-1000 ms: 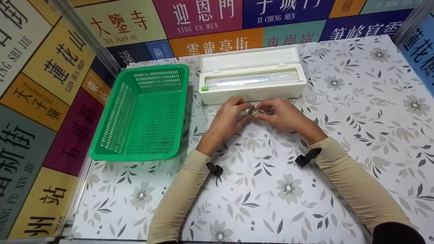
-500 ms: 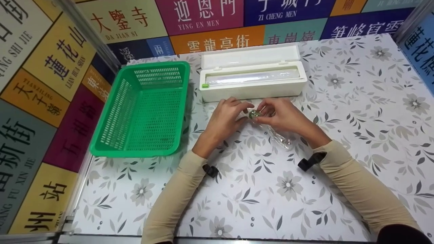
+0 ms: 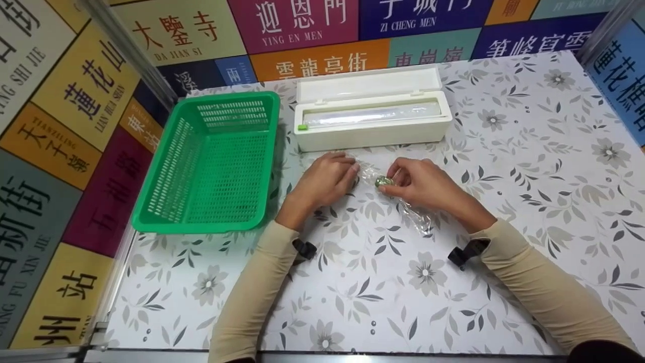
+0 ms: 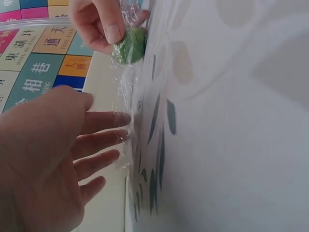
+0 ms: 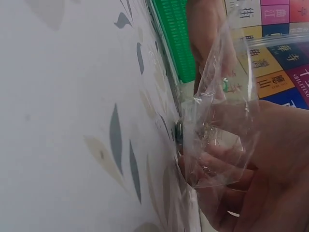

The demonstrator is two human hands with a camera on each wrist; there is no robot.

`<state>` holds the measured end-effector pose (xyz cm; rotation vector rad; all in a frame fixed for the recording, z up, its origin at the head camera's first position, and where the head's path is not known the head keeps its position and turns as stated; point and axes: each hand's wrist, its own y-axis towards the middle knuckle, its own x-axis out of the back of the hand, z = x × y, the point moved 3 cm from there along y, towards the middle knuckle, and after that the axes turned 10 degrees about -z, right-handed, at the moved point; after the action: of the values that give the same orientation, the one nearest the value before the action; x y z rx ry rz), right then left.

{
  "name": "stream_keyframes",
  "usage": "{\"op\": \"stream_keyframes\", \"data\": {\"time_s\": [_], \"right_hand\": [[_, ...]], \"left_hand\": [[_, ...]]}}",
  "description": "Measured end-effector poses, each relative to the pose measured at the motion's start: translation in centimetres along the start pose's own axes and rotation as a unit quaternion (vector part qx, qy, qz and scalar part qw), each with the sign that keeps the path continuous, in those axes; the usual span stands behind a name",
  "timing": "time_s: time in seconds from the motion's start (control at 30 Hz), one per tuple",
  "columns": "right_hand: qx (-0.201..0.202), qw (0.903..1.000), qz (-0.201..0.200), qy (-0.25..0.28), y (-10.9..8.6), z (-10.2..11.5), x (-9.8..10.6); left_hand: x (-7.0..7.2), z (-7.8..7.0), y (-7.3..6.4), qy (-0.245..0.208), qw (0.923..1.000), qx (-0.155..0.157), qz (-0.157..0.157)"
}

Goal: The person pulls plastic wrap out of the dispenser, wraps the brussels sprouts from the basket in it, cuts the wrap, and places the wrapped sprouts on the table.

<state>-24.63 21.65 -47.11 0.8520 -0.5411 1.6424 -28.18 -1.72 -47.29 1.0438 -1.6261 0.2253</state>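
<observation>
A small round green thing (image 3: 384,181), wrapped in clear plastic film (image 3: 417,219), sits at the middle of the table. My right hand (image 3: 431,184) pinches it between thumb and fingers. Loose film trails from it on both sides. My left hand (image 3: 323,180) is to its left, by the far end of the film. In the left wrist view, the fingers of the left hand (image 4: 55,154) are extended, their tips at the film, and the green thing (image 4: 129,46) shows through its wrap. Crumpled film (image 5: 219,150) covers much of the right fingers in the right wrist view.
Behind the hands stands a white box (image 3: 373,138), its lid (image 3: 368,83) up, with a roll of clear film (image 3: 373,115) inside. A green slotted basket (image 3: 227,176) is at the left. Printed panels (image 3: 312,60) wall off the back and left of the flower-patterned table (image 3: 529,242).
Both hands were together at the green thing; the left hand has drawn away to the left. The right hand has shifted slightly toward me, and the film tails have come into view.
</observation>
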Motion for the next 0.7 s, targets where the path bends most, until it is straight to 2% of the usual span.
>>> {"op": "stream_keyframes", "data": {"time_s": [0.07,0.17,0.27,0.33,0.4,0.47,0.53,0.6,0.7], "right_hand": [[0.0,1.0,0.002,0.004,-0.1,0.2,-0.2],[0.001,0.9999,0.003,0.016,-0.2,0.6,-0.5],[0.006,0.9995,0.0,0.029,-0.3,0.9,-0.9],[0.009,0.9993,0.001,0.038,-0.4,1.1,-1.2],[0.01,0.999,-0.001,0.044,-0.5,1.2,-1.4],[0.007,0.9986,-0.005,0.052,-0.6,1.3,-1.5],[0.003,0.9982,-0.01,0.059,-0.7,1.3,-1.7],[0.0,0.9978,-0.007,0.066,-0.7,1.3,-1.8],[0.001,0.9969,0.014,0.078,-0.6,1.4,-1.7]], "left_hand": [[-0.2,0.1,-0.1,-0.005,1.0,0.007,0.004],[-0.3,0.2,0.1,-0.034,0.9993,0.014,-0.012],[0.0,0.3,0.4,-0.084,0.9938,0.037,-0.063],[0.4,0.3,0.5,-0.116,0.986,0.053,-0.107],[0.9,0.1,0.5,-0.125,0.9791,0.059,-0.149],[1.4,-0.3,0.5,-0.137,0.9759,0.05,-0.162],[1.6,-0.9,0.5,-0.153,0.9787,0.032,-0.132],[1.5,-1.5,0.4,-0.168,0.9831,0.011,-0.073],[1.0,-2.3,0.2,-0.187,0.9821,-0.011,0.021]]}}
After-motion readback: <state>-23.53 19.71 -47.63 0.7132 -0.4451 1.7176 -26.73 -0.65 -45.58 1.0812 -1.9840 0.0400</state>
